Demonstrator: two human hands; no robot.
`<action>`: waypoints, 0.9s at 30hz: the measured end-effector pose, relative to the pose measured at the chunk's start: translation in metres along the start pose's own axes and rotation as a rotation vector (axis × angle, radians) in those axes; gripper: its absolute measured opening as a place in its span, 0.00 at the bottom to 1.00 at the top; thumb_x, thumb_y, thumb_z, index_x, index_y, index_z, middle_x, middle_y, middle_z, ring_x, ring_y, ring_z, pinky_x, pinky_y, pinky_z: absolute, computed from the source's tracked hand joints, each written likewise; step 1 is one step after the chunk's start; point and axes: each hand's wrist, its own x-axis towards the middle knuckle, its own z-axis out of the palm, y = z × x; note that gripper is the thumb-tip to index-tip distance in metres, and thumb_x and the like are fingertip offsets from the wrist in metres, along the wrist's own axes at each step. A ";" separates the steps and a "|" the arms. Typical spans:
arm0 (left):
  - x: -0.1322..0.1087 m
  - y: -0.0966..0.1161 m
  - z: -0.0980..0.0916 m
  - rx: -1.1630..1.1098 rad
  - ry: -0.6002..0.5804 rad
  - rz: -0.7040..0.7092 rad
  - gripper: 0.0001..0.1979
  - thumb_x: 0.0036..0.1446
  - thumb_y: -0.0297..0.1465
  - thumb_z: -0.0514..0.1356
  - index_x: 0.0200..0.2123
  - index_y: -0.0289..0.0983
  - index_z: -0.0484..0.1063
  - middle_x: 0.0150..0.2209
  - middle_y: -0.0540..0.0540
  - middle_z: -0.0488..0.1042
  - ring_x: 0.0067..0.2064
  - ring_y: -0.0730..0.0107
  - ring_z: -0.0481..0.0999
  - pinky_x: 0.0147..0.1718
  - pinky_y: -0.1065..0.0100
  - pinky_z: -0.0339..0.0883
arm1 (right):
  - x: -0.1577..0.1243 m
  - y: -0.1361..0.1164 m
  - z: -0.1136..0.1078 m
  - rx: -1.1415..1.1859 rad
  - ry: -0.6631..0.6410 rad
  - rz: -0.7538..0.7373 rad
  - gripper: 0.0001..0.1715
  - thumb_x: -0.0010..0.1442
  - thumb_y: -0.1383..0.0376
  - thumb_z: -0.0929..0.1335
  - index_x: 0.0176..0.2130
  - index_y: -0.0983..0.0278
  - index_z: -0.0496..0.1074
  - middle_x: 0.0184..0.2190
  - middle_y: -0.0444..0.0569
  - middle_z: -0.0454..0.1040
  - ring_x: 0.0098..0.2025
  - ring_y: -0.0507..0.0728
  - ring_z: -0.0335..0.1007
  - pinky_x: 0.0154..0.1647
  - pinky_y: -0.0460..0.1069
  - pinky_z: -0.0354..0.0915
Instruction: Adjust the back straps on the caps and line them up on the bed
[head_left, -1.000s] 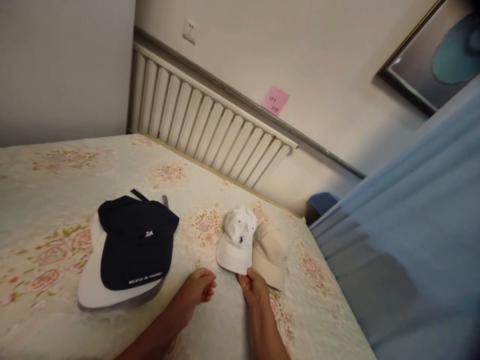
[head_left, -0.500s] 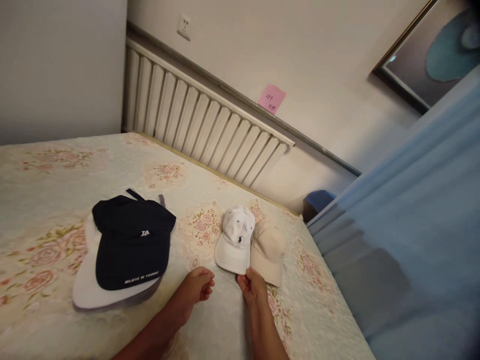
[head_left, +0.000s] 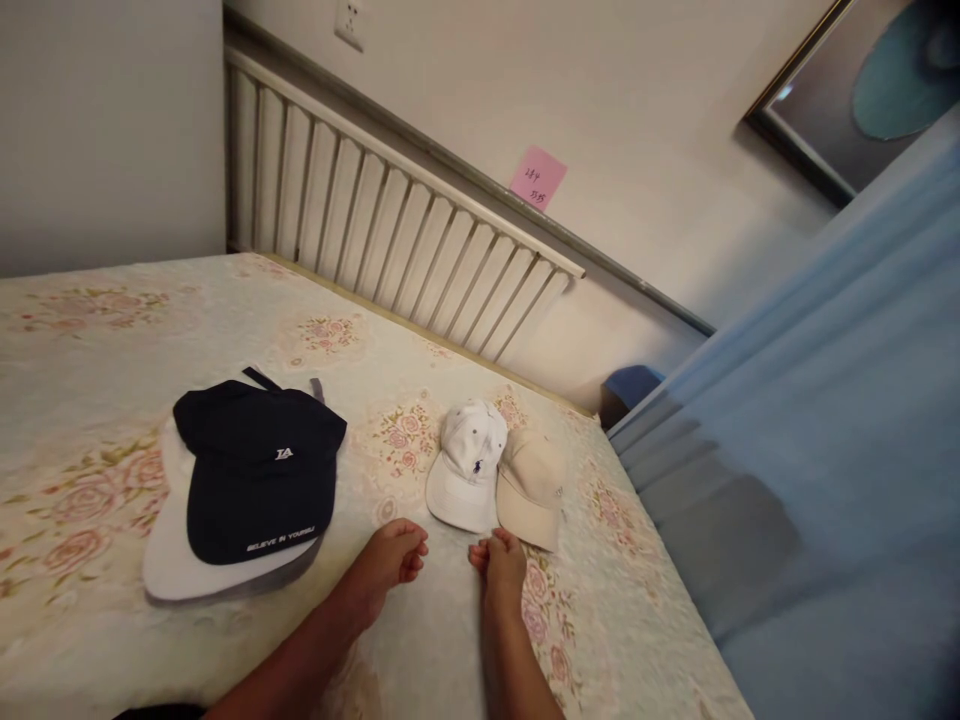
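A white baseball cap (head_left: 468,470) with a small dark logo lies on the floral bedspread. Against its right side rests a beige cap (head_left: 532,490). My right hand (head_left: 501,565) is just below their brims, empty, its fingers loosely bent and slightly apart. To its left, my left hand (head_left: 394,560) hovers over the bedspread with curled fingers and nothing in them. Farther left, a black cap (head_left: 262,475) marked "LA" and "BELIEVE IN YOURSELF" lies on top of a white cap (head_left: 176,560). A grey brim edge shows underneath.
The bed's floral cover (head_left: 330,335) spreads under everything. Behind it stand a white radiator (head_left: 375,220) and a wall with a pink note (head_left: 538,177). A blue curtain (head_left: 810,420) hangs on the right, and a dark blue object (head_left: 630,390) sits by the bed's far corner.
My right hand has come away from the white cap's brim. The white and beige caps lie about where they were. The view has shifted slightly, and my left hand is nearly still.
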 end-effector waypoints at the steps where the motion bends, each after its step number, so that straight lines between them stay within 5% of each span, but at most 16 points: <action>1: -0.001 0.000 0.000 -0.001 -0.001 0.001 0.13 0.43 0.37 0.61 0.29 0.36 0.63 0.26 0.51 0.69 0.25 0.78 0.66 0.27 0.73 0.59 | -0.008 0.001 -0.001 -0.036 0.004 -0.055 0.11 0.45 0.65 0.67 0.33 0.62 0.67 0.17 0.39 0.71 0.19 0.53 0.69 0.23 0.48 0.66; 6: -0.004 0.000 0.002 0.004 0.003 0.003 0.14 0.41 0.38 0.61 0.29 0.36 0.63 0.26 0.51 0.68 0.25 0.78 0.66 0.27 0.73 0.58 | -0.037 0.004 -0.002 -0.225 -0.055 -0.333 0.06 0.48 0.65 0.67 0.31 0.60 0.73 0.28 0.45 0.75 0.31 0.55 0.69 0.39 0.49 0.63; 10: -0.004 -0.004 0.002 0.004 -0.001 0.012 0.13 0.42 0.37 0.60 0.28 0.36 0.63 0.25 0.51 0.68 0.24 0.78 0.65 0.26 0.72 0.57 | -0.038 0.007 0.000 -0.463 -0.106 -0.601 0.11 0.52 0.67 0.64 0.35 0.60 0.74 0.36 0.51 0.75 0.40 0.59 0.68 0.47 0.51 0.59; 27: -0.009 -0.020 -0.003 -0.004 0.048 0.005 0.07 0.45 0.31 0.57 0.29 0.35 0.63 0.25 0.50 0.68 0.23 0.79 0.65 0.25 0.72 0.58 | -0.035 0.014 0.000 -0.792 -0.101 -0.754 0.13 0.56 0.66 0.59 0.36 0.64 0.71 0.35 0.55 0.75 0.38 0.61 0.69 0.42 0.52 0.60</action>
